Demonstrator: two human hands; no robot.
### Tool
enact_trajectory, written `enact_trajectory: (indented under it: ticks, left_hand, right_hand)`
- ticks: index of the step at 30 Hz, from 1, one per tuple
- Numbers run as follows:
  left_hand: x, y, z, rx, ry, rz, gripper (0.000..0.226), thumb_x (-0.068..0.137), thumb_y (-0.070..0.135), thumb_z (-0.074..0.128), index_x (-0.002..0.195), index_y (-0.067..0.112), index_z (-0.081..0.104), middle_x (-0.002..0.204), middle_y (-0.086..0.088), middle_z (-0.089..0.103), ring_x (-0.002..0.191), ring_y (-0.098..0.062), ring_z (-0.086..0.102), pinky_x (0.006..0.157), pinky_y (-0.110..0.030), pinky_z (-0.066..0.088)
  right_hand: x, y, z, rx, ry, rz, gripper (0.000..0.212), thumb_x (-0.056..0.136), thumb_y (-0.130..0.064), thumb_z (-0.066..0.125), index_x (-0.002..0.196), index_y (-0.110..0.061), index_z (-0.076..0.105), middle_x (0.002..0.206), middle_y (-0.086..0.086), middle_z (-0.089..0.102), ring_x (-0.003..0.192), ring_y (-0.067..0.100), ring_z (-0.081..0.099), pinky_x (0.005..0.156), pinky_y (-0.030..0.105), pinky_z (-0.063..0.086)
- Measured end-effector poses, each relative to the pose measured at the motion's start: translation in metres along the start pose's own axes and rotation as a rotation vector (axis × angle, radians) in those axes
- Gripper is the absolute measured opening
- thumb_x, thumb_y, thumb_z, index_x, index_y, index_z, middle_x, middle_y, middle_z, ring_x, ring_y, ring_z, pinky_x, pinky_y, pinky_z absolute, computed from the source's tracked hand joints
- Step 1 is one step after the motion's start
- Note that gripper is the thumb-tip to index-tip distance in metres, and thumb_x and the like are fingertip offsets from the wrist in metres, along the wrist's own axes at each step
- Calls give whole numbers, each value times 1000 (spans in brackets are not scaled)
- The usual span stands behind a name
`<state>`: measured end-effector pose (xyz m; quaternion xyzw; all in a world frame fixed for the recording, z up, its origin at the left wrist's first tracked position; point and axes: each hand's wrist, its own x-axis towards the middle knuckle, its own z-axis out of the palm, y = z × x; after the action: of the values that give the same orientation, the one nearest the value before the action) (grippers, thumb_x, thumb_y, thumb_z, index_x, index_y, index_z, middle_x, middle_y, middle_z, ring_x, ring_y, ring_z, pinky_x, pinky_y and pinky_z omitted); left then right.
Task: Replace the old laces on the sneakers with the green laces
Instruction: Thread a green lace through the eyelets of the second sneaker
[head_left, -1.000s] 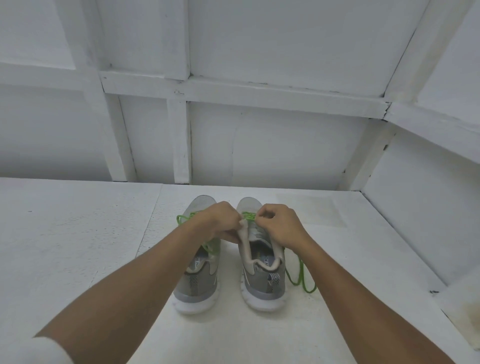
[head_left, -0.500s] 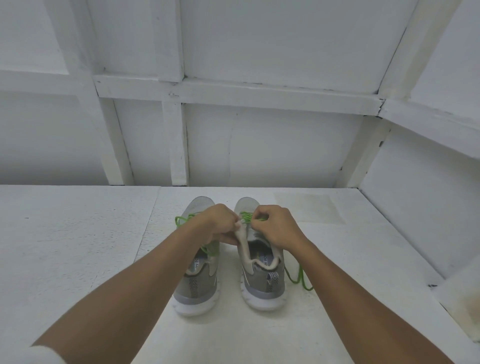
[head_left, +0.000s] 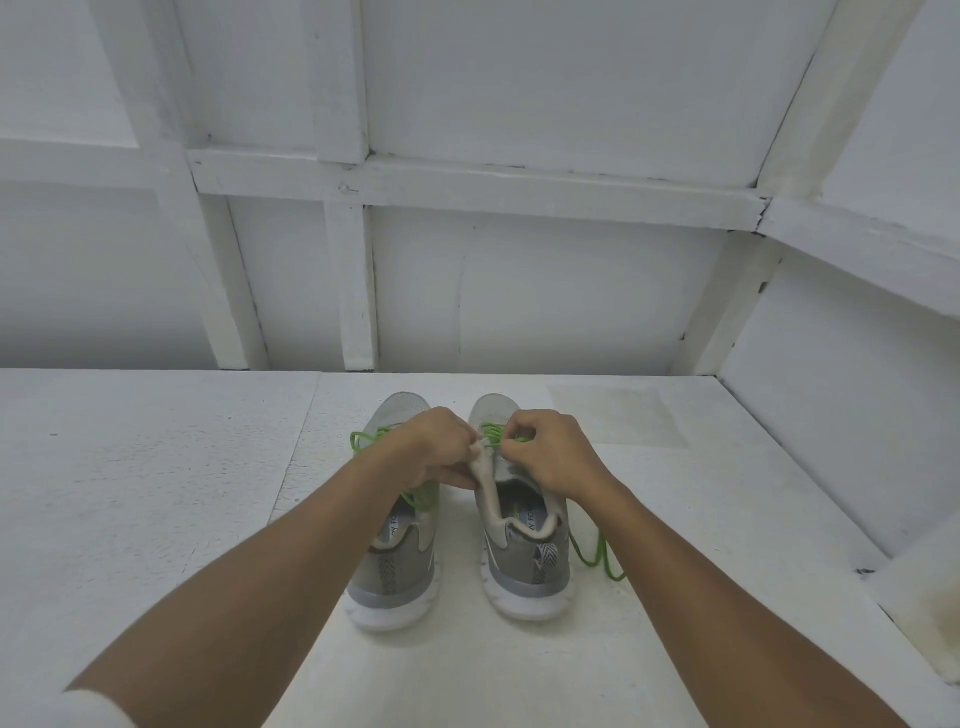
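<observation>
Two grey sneakers with white soles stand side by side, heels toward me: the left sneaker (head_left: 395, 571) and the right sneaker (head_left: 524, 566). Green lace runs across the right sneaker's eyelets (head_left: 493, 434). My left hand (head_left: 431, 452) grips the upper edge of the right sneaker's tongue and opening. My right hand (head_left: 550, 452) pinches the green lace at the eyelets. A loose end of that green lace (head_left: 597, 551) trails on the table to the right. Another green lace (head_left: 363, 439) loops over the left sneaker, partly hidden by my left arm.
The sneakers stand on a white table (head_left: 156, 493). White panelled walls with framing close it off behind (head_left: 519, 301) and to the right (head_left: 831, 415). A stained patch (head_left: 618, 415) marks the table behind the shoes.
Both hands stay at the right sneaker's eyelets with only small finger movements. The view has tilted slightly, so the shoes sit a little lower in frame.
</observation>
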<state>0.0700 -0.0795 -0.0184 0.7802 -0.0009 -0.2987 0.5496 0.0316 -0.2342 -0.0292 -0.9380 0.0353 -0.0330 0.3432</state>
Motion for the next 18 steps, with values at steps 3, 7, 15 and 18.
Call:
enact_trajectory:
  ticks: [3,7,15,18]
  left_hand:
    - [1,0,0,-1,1,0,13,96,-5,49,99,0,60,93,-18,65,82,-25,67,80,-35,57]
    - [0,0,0,-3,5,2,13,96,-5,50,103,-1,60,95,-19,66,86,-27,68,80,-36,57]
    - [5,-3,-3,-76,12,-8,17,93,-5,56,107,-12,60,96,-21,67,80,-24,69,76,-33,59]
    - [2,1,-5,-112,-47,-29,19,92,-4,56,108,-13,60,90,-19,68,78,-24,69,70,-29,59]
  right_hand:
    - [0,0,0,-11,-4,-3,8,79,-19,63,75,-25,66,89,1,68,85,20,61,75,34,52]
    - [-1,0,-1,-16,-6,-10,6,81,-20,63,77,-24,66,91,1,67,85,20,61,74,32,50]
    - [0,-2,4,-52,-14,-27,11,87,-20,60,85,-22,70,91,0,67,80,17,60,64,26,44]
    - [1,-2,5,-74,-18,-37,13,89,-26,60,90,-23,73,94,-1,69,85,17,60,69,27,47]
